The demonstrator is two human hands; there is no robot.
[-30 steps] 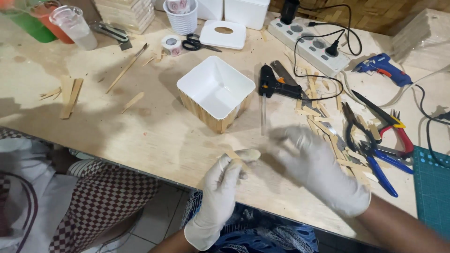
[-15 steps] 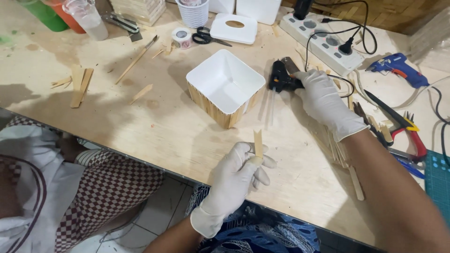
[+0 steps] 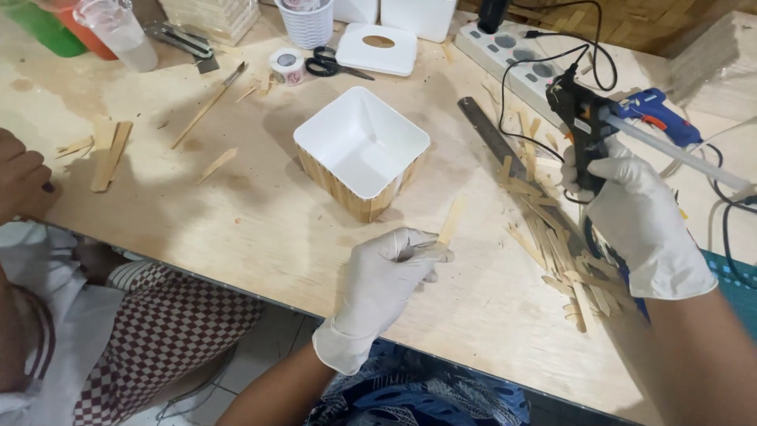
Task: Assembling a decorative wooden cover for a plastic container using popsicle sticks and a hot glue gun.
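Left hand grip: the gloved left hand point(image 3: 390, 272) is pinching a flat wooden stick point(image 3: 451, 221) by its lower end, fingers closed around it.
Stick axis: it is pointing up and away, toward the white stick-clad box point(image 3: 361, 150) just beyond.
Right hand grip: the right hand point(image 3: 639, 209) is clasping a black glue gun point(image 3: 579, 118), which is lying right of the stick and apart from it.

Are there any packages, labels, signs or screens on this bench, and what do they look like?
No screens or signs.
Tape roll: far edge, by the scissors; small white ring with a printed core.
White box: far edge, plain, blocky.
Measuring cup: far left, clear with printed marks.
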